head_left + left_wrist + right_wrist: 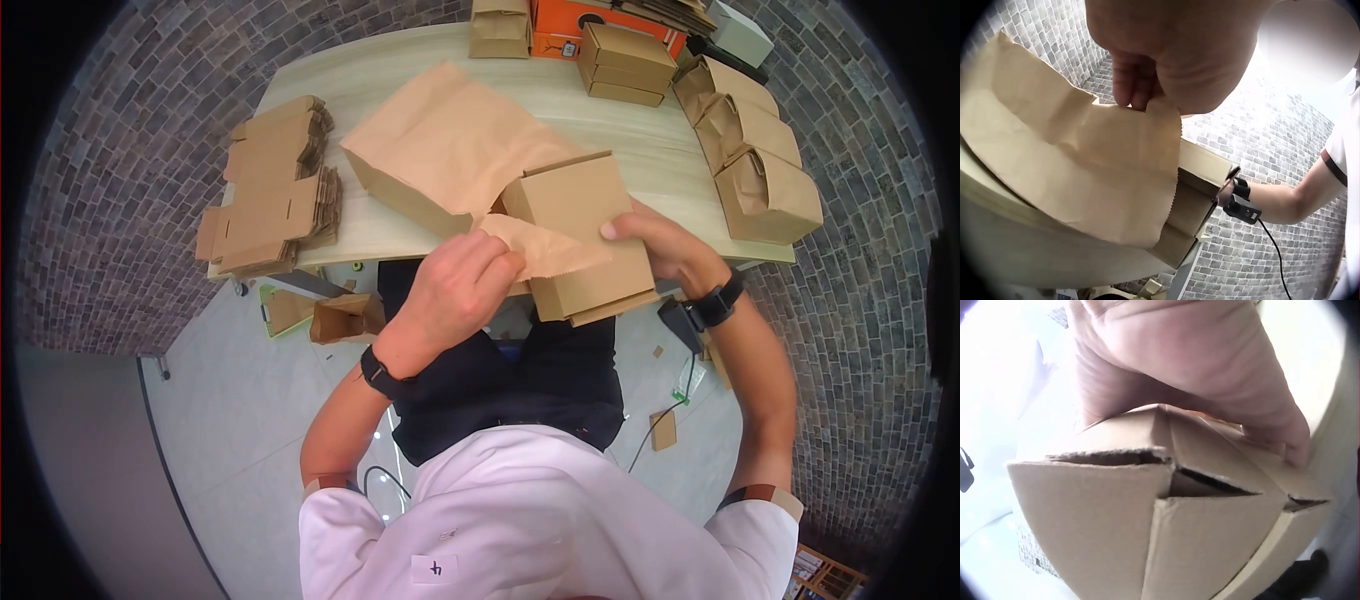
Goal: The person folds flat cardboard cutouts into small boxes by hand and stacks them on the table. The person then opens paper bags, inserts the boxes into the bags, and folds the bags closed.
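A large brown paper bag (450, 130) lies on its side on the table, its mouth toward the person. My left hand (465, 285) pinches the lip of that mouth, and in the left wrist view the bag's zigzag edge hangs below the fingers (1124, 84). A brown cardboard box (585, 220) stands partly within the mouth, the paper flap lying over one corner. Around the box's outer end my right hand (655, 235) grips with the thumb on top. The right wrist view shows panels and seams of the box (1210, 537) below the spread thumb and fingers.
Flattened cardboard boxes (270, 190) are stacked at the table's left. Several folded paper bags (765, 190) line the right edge. Closed boxes (627, 62), another bag (500, 28) and an orange carton (560, 18) stand at the back. An open paper bag (345, 320) is on the floor.
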The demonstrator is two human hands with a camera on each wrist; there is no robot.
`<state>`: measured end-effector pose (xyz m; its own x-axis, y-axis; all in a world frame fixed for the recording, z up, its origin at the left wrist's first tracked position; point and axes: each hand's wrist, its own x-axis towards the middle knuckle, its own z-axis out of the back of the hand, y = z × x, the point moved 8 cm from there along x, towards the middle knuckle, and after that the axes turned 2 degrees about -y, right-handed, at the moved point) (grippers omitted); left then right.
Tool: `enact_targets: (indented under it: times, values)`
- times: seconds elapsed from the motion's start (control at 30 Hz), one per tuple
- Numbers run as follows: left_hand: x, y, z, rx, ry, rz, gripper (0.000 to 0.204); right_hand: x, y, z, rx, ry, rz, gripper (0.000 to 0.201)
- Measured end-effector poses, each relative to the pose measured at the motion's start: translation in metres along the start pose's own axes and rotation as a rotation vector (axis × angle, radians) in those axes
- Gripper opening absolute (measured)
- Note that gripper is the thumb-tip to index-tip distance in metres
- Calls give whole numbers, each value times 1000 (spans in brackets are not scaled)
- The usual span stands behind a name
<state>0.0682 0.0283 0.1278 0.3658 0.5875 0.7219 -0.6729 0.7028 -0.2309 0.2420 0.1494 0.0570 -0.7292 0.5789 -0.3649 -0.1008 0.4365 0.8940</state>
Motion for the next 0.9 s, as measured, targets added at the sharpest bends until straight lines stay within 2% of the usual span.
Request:
enact_targets:
  times: [0.07,0.2,0.27,0.33,0.4,0.43,0.5,0.53,0.57,0.63,0.7,0.77,0.9]
  values:
    - [-3,-2,-2,19,-16,26,29,3,-11,-3,88,-33,25,101]
    - [-5,5,-5,55,-23,112,27,-2,-10,-2,65,-35,59,100]
    - [-3,6,-5,71,27,111,26,-2,-9,5,-62,-72,83,98]
    - [4,5,-3,89,75,108,25,-1,-9,9,-58,-88,73,96]
    - [14,-4,3,-35,84,-5,26,1,-11,12,-53,-103,58,95]
    - [14,1,3,-33,85,-5,26,2,-12,11,-23,-87,67,94]
    - [11,29,6,-218,20,105,29,4,-12,9,10,-66,75,93]
    - [10,50,5,-180,-26,198,30,4,-10,6,-2,-61,77,93]
    - [17,56,6,-177,-25,199,30,5,-9,4,-16,-56,77,93]
    - [27,82,9,-70,1,423,31,5,-8,3,-26,-54,74,93]
    - [42,84,11,-16,33,394,26,5,-7,1,-35,-54,70,94]
    - [45,89,-6,72,270,398,19,3,-5,-2,-10,-47,63,95]
    - [47,99,-23,126,358,394,14,6,-9,3,-13,-52,57,95]
